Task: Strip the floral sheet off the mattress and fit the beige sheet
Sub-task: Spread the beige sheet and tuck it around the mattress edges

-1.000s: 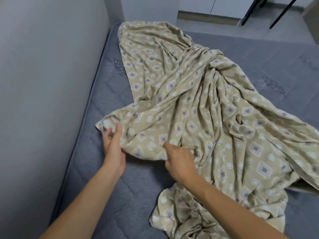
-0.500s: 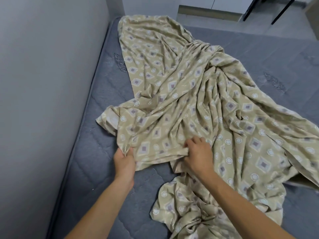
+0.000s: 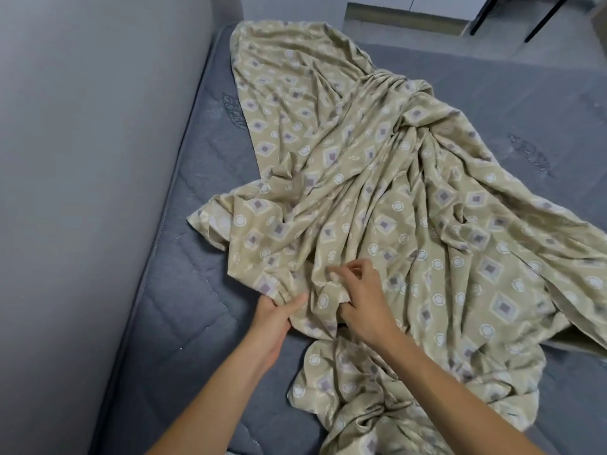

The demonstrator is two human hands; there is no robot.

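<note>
On the near left of the bare grey mattress [image 3: 184, 323], both hands work the rumpled beige sheet [image 3: 377, 198]. The left hand [image 3: 272, 318] grips its gathered edge, fingers curled under the cloth; the right hand [image 3: 364, 303] pinches a fold just beside it. No floral sheet shows, so stripping looks done and fitting is underway. Next, I judge, the corner must be found and drawn toward the wall [image 3: 82, 159] on the left. Pale floor [image 3: 427, 31] lies beyond the far end.

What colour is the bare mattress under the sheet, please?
The mattress is blue-grey with quilted stitching, clearest in the head view.
</note>
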